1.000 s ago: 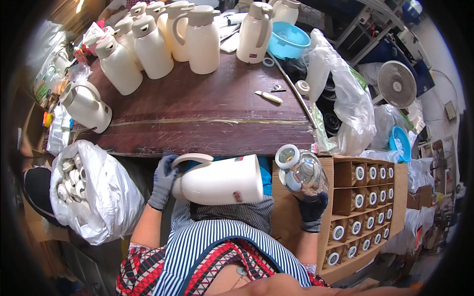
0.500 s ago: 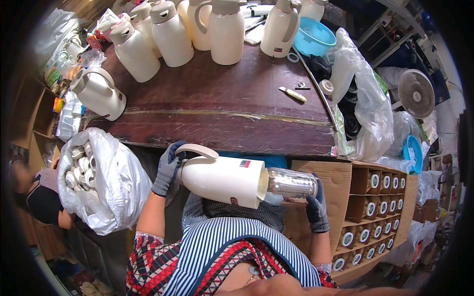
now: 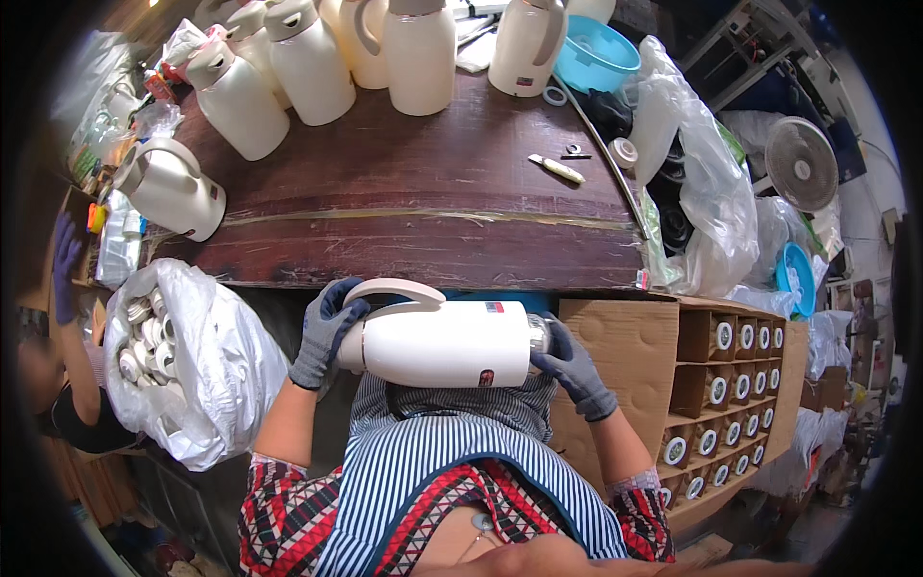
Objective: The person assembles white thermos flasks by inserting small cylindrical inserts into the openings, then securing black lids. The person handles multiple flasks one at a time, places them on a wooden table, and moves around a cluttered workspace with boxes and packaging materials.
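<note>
A white thermos jug lies on its side across my lap, its handle turned upward. My gloved left hand is closed around its neck at the left end. At the open right end, a silvery glass liner sits mostly inside the jug, only its end showing. My gloved right hand is closed on that end of the liner. Both gloves are grey and dark blue. Part of the left fingers is hidden behind the neck and handle.
Several white jugs stand along the far side of the dark table; another jug sits at its left. A bag of white parts is at left, a divided carton of liners at right. Another person's gloved hand shows far left.
The glass liner has slid leftward into the jug, and my right hand has come in with it. The jug lies more level. At far left, another person's gloved hand has come up.
</note>
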`<state>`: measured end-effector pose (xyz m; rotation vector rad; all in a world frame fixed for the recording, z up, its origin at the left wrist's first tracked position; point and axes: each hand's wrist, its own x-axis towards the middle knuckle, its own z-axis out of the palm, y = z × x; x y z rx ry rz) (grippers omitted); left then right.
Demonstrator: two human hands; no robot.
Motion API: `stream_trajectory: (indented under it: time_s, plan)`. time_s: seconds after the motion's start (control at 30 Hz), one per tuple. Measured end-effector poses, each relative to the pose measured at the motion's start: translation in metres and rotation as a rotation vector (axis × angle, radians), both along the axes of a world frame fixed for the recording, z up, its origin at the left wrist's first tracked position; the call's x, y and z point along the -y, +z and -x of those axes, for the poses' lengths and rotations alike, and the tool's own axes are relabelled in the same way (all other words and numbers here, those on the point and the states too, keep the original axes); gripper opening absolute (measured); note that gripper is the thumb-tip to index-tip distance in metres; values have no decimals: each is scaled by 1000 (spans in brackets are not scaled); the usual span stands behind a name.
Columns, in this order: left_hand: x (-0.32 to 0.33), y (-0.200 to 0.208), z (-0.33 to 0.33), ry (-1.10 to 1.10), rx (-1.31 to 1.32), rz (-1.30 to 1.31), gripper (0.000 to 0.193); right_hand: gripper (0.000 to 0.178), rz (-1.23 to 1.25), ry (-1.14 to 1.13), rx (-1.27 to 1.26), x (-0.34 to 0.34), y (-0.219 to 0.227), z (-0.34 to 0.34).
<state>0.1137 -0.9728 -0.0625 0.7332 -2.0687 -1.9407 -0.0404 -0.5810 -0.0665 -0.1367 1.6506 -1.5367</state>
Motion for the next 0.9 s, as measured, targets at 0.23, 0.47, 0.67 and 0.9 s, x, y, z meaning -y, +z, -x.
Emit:
stream_trajectory:
  time_s: [0.23, 0.47, 0.67, 0.9]
  plan:
    - [-4, -13, 5, 14, -31, -156, 36, 94, -3, 98, -168, 32, -1, -8]
    - [0, -20, 7, 3, -14, -232, 35, 96, 36, 231, -25, 16, -20, 3]
    - [-9, -1, 8, -31, -35, 19, 34, 81, -47, 273, 43, 18, -14, 2]
    - [1, 2, 0, -212, -102, 125, 42, 53, 71, 276, -9, 10, -56, -24]
